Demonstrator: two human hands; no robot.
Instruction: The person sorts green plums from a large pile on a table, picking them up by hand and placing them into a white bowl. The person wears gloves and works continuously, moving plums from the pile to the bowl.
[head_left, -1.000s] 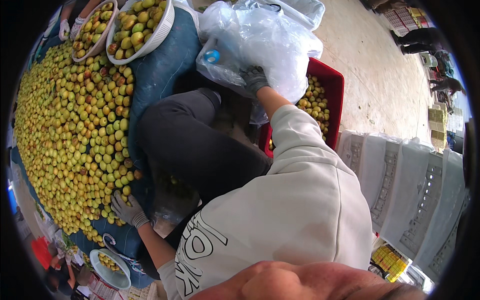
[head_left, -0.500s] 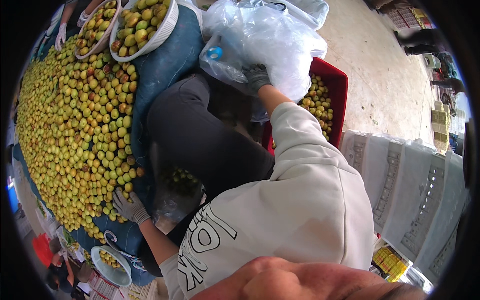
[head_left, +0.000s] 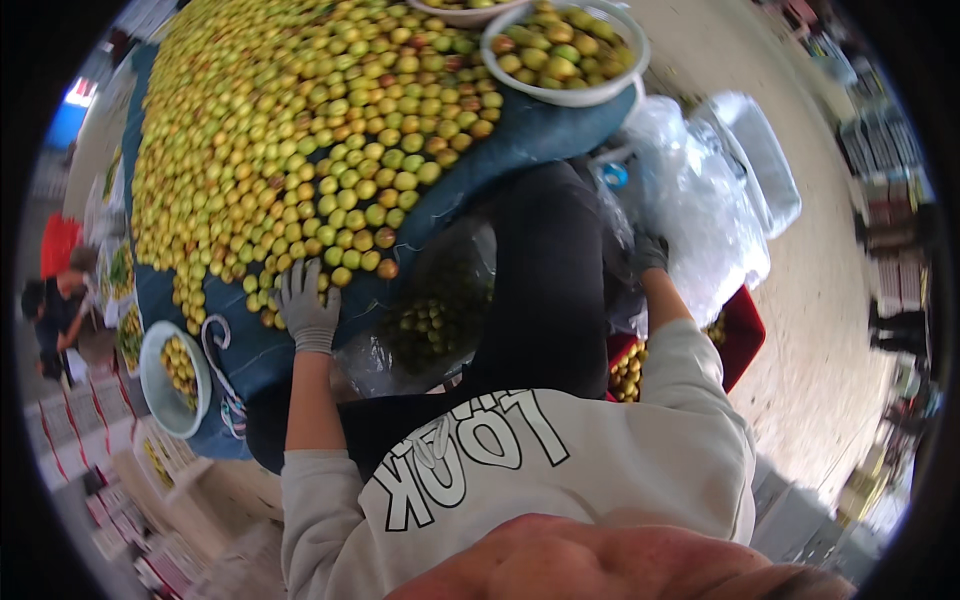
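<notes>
The left hand [head_left: 306,308], fingers spread and seemingly empty, touches yellow-green fruits [head_left: 255,140] on blue cloth [head_left: 515,132], perhaps checking their roll; the right hand [head_left: 650,254] (grip too hidden to tell) meets a plastic bag [head_left: 695,200].

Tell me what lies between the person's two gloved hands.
In the head view, between the left hand and right hand lie the blue cloth's edge, clear plastic with fruit inside, and the person's dark-trousered leg.

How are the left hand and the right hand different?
The left hand is spread at the fruit; the right hand is at the clear bag. The left hand's glove looks pale grey; the right hand's looks darker. The left hand's fingers show plainly; the right hand's don't. Both wear gloves.
</notes>
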